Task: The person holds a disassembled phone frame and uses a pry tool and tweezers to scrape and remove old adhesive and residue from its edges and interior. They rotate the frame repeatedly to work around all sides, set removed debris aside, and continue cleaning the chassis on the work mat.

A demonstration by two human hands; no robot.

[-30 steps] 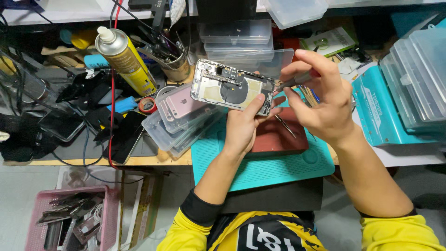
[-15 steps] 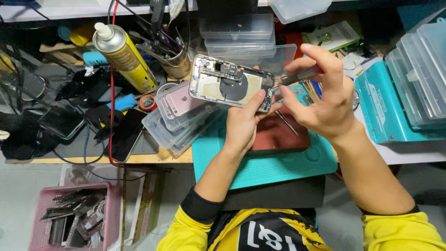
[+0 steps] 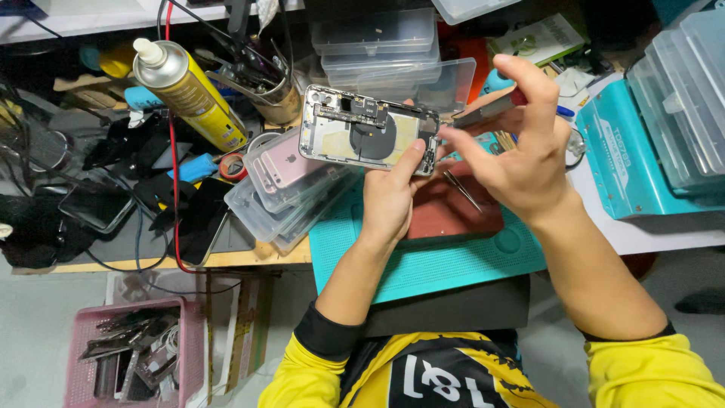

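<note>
Above a teal mat (image 3: 423, 264), the left hand (image 3: 389, 200) grasps an opened phone (image 3: 368, 130) from below, thumb pressed on its lower right edge, its inner parts facing the camera. At the phone's right end, the right hand (image 3: 521, 155) pinches a screwdriver (image 3: 483, 112) between thumb and fingers, the tip touching the phone's right edge. Just under that hand, tweezers (image 3: 462, 190) lie on a red pad (image 3: 453, 215) set on the mat. Left of the held phone, a pink phone (image 3: 283, 166) rests on a stack of clear trays (image 3: 279, 211), touching the opened one's lower left corner. Farther left stand a yellow spray can (image 3: 185, 91), a roll of red tape (image 3: 232, 165) and a metal cup (image 3: 268, 98) of tools, with dark phones (image 3: 98, 204) and cables spread across the bench. Behind the grip, clear plastic boxes (image 3: 377, 45) are stacked. Well to the right sits a teal case (image 3: 627, 166) topped by more clear boxes. Below the bench's left edge, a pink basket (image 3: 136, 363) holds metal parts. Yellow sleeves (image 3: 657, 374) cover both forearms' lower ends.
</note>
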